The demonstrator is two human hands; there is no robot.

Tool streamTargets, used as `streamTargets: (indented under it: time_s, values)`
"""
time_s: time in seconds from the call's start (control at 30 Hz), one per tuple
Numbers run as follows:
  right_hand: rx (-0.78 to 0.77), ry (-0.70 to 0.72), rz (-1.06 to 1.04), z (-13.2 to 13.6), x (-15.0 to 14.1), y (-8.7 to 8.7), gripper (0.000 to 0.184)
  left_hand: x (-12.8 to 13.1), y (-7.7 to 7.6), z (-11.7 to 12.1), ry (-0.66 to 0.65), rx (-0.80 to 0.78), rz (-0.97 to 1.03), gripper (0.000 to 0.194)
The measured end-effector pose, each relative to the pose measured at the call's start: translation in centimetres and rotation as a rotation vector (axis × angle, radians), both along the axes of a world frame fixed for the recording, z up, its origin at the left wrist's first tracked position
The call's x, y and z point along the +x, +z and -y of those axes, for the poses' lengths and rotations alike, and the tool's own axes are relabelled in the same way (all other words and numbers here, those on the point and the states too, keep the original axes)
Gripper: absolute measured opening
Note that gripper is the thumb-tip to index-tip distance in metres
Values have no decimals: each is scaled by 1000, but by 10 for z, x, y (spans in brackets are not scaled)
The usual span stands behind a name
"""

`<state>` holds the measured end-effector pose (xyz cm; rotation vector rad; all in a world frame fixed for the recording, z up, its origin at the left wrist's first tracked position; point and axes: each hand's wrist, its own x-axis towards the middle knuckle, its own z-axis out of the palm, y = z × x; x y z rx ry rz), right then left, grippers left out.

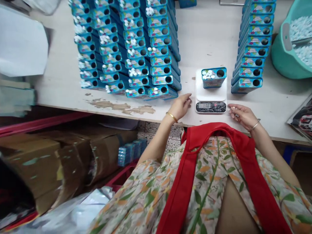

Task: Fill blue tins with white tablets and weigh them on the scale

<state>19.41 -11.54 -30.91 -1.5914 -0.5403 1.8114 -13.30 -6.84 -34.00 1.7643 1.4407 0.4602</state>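
Note:
A blue candy box (214, 79) stands upright on a white digital scale (211, 95), several white candies (208, 74) lying on its top beside a round dark hole. Left of the scale, my left hand (179, 106) rests at the table with its fingers loosely stretched toward the scale and nothing visible in them. My right hand (243, 116) is at the scale's right side, palm partly turned up, its fingers closed around a few small white candies (235, 112). The scale's display (204, 105) is lit, but its digits are too small to read surely.
Rows of blue boxes (161, 70), many topped with white candies, fill the table's left half. Another row (251, 61) stands on the right, beside a turquoise tub (280, 53) of white candies with a scoop inside. Cardboard boxes (75, 156) lie below the table's front edge.

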Motion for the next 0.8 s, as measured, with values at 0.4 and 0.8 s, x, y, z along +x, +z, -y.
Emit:
streamTargets:
  time_s: [0.4, 0.8]
  values:
    - [49, 213, 92, -39, -21, 8, 36, 12, -18, 17, 91, 36, 114, 44]
    - [435, 349, 248, -74, -44, 62, 32, -10, -5, 27, 217, 84, 151, 37]
